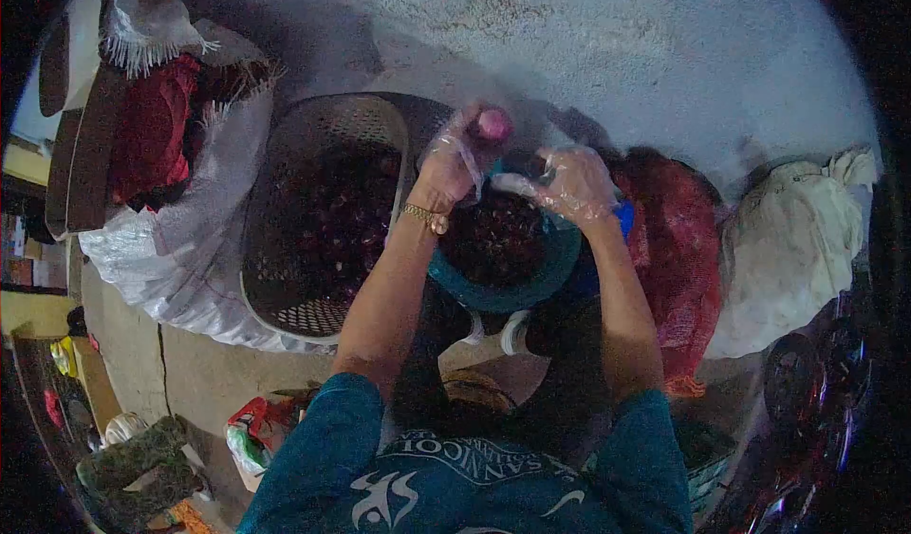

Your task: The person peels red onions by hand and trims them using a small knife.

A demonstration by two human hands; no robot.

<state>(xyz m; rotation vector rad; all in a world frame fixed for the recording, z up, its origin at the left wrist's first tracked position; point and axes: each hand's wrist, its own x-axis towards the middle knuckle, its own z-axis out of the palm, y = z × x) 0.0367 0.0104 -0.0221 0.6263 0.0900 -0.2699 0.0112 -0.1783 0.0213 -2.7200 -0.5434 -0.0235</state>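
- Left hand (444, 166) curls snugly round the onion (492, 124), twelve o'clock of the tub (503, 299)
- Right hand (576, 188), two o'clock, half-curled; can't tell if it holds anything
- Slick glove (465, 157) could drop the onion

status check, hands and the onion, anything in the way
Left hand holding red onion. Right hand over teal tub, grip unclear. Plastic basket crowding tub's left side, nothing visibly blocking onion.
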